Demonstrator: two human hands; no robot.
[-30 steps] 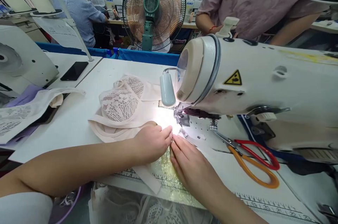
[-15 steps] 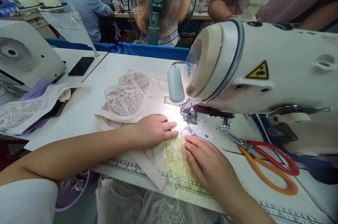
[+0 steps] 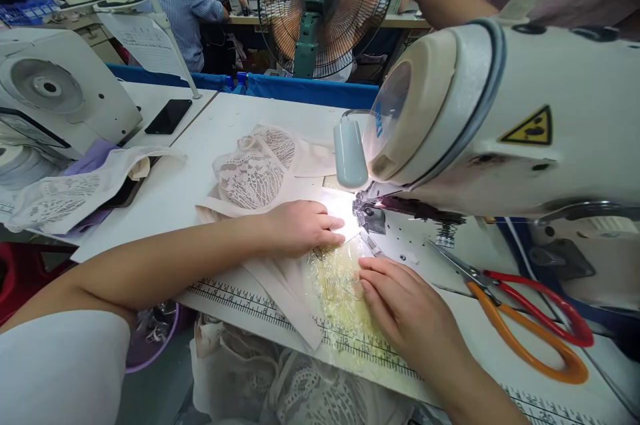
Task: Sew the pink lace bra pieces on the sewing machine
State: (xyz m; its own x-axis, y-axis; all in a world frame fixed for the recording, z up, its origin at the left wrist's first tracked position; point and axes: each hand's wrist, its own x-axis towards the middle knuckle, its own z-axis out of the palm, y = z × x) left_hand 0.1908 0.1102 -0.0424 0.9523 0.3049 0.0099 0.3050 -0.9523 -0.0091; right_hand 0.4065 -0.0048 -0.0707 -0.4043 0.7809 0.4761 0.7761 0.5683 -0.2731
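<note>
Pressing flat with extended fingers, the left hand (image 3: 300, 228) pins beige lace-trimmed fabric (image 3: 280, 271) against the white sewing table (image 3: 170, 198), beside the presser foot (image 3: 369, 219); the right hand (image 3: 405, 308), fingers likewise spread, rests on the yellowed tape patch (image 3: 340, 291) near orange-handled scissors (image 3: 520, 318).

Flat, palm-down: left hand (image 3: 300, 228), right hand (image 3: 400, 308)

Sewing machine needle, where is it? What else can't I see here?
Head view:
- Needle: lost in lamp glare beneath the sewing machine.
- Fabric edge: covered by the left hand.
- Ruler numbers: too small to read.
- Machine's right end: cut off by the frame edge.
</note>
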